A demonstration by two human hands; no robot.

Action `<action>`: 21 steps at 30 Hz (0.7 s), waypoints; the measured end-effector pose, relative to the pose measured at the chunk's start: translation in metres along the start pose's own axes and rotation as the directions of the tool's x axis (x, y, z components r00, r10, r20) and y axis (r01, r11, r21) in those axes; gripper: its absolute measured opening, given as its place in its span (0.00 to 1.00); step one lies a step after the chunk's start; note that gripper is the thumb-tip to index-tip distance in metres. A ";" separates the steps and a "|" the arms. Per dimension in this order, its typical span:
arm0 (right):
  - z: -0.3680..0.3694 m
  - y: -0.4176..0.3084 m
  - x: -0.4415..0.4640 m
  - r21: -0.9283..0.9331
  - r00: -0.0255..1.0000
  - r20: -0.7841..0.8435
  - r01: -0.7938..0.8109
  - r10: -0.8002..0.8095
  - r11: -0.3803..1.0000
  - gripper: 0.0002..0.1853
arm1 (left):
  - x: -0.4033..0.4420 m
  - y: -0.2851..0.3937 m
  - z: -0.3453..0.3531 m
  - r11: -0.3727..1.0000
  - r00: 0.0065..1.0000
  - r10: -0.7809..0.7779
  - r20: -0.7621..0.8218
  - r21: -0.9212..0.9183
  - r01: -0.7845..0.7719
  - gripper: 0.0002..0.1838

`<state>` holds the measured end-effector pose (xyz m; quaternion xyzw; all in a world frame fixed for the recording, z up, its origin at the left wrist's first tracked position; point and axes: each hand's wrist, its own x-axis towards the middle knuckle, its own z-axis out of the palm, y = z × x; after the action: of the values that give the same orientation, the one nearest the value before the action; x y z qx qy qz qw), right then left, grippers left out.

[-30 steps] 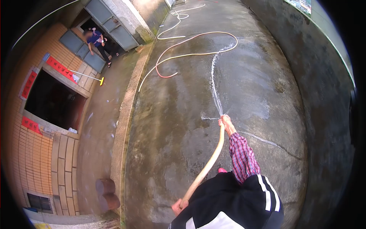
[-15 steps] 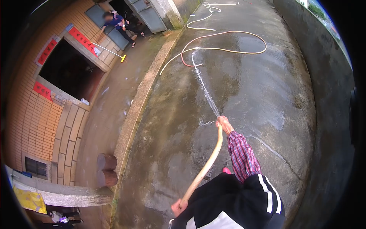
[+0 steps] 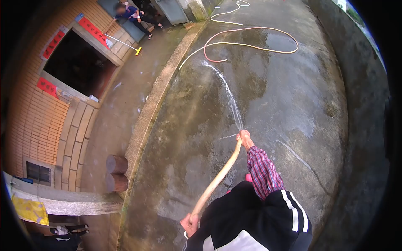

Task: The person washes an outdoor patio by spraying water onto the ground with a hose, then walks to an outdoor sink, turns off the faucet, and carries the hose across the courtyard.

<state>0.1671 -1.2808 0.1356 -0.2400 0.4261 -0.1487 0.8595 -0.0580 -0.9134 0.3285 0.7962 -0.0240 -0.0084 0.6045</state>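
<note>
My right hand is wrapped round the outlet end of a pale yellow water hose, with the arm stretched forward. From that end a jet of water shoots ahead and curves left, landing on the wet concrete. A thin side spray leaves to the left of the same hand. Lower down, beside my black jacket, my left hand grips the hose where it comes back toward my body. The hose bows gently between both hands.
Ahead lies another hose in loops, with more hose farther off. A low curb runs along the left, a wall along the right. Near a doorway a person holds a yellow-headed push broom. Two round stumps stand by the curb.
The water jet now bends more to the left and lands just short of the looped hose. My right hand has dropped slightly, my left hand has shifted a little left, and the view has tilted.
</note>
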 end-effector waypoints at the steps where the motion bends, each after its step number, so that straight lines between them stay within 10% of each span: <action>1: -0.008 0.003 -0.001 0.008 0.999 0.054 -0.008 0.007 1.000 0.05 | 0.001 -0.006 -0.004 0.999 1.000 0.026 0.001 0.023 -0.026 0.17; 21: 0.026 0.154 -0.061 -0.090 0.874 0.480 -0.031 0.071 0.995 0.06 | -0.034 -0.025 -0.097 0.993 0.989 0.065 -0.130 0.107 -0.051 0.16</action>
<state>0.1592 -1.1156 0.1063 -0.2923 0.2102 -0.0443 0.9319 -0.0873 -0.8118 0.3305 0.8241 -0.0071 0.0637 0.5628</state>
